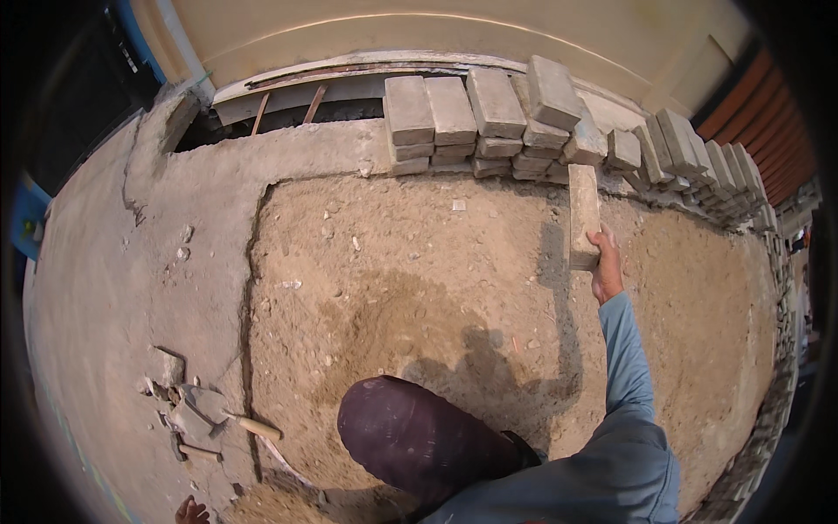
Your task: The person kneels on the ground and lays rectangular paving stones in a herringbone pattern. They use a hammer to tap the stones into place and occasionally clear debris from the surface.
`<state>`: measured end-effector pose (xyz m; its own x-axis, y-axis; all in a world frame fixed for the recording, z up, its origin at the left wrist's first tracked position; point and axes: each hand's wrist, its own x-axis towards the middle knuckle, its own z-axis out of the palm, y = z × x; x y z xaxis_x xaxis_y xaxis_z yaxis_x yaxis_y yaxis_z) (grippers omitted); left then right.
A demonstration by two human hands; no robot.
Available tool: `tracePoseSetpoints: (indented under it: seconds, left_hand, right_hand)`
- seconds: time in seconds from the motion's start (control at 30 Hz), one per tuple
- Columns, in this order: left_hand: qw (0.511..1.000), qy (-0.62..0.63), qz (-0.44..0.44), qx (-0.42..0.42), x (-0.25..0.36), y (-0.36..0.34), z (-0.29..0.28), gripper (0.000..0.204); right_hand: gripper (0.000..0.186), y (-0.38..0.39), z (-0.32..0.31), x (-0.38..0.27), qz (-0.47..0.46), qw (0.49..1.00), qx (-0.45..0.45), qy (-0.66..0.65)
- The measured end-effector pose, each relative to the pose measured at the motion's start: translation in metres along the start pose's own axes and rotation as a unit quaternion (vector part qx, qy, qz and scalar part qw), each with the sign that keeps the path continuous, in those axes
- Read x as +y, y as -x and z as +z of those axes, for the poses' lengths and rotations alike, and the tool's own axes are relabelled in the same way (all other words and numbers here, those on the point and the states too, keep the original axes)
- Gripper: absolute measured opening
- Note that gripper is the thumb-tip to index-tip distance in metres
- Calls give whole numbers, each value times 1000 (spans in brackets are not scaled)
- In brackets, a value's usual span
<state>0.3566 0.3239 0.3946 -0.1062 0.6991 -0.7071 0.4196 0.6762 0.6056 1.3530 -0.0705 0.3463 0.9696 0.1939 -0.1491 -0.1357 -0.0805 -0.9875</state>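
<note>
My right hand (607,266) is stretched forward and closed round the near end of a long grey concrete paving block (583,214). The block is held over the sandy ground, its far end close to the stacked paving blocks (497,100). Its shadow falls on the sand to the left. Only the fingertips of my left hand (192,512) show at the lower left edge; they look apart, with nothing seen in them. Near that hand a trowel (208,403) with a wooden handle and a small hammer (196,451) lie on the concrete.
Damp and dry sand (419,236) fills a shallow bed beside a concrete slab (113,288). Broken rubble (168,367) lies by the tools. An open gap (288,118) runs under the beige wall (419,35). More piled blocks (698,157) curve along the right. My bent knee (419,428) is in front.
</note>
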Motion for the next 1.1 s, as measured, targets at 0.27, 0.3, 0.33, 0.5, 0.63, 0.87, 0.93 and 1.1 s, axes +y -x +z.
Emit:
tracePoseSetpoints:
  seconds: [0.27,0.3,0.33,0.5,0.63,0.87,0.93,1.1]
  left_hand:
    - [826,-518,179,-131,-2,-15,-58,57]
    - [853,-486,147,-124,-4,-11,-62,60]
    - [877,-452,116,-114,-6,-6,-64,63]
    - [969,-246,-15,-24,-28,15,-35,62]
    - [981,-189,-54,7,-50,26,-4,61]
    - [983,-162,-77,28,-83,39,20,59]
    - [984,-154,-82,35,-96,42,27,59]
    - [986,-147,-71,43,-139,50,38,58]
  right_hand:
    - [97,67,48,114,125,989,-65,49]
    - [97,72,52,127,97,987,-77,101]
    - [98,78,55,140,64,982,-104,147]
    - [90,83,59,152,-18,787,-200,584]
    - [54,-7,73,66,-177,799,-154,554]
    - [116,-248,145,-122,-213,791,201,537]
    - [118,-279,160,-135,-138,802,175,554]
    - [95,-307,156,-133,-72,800,164,573]
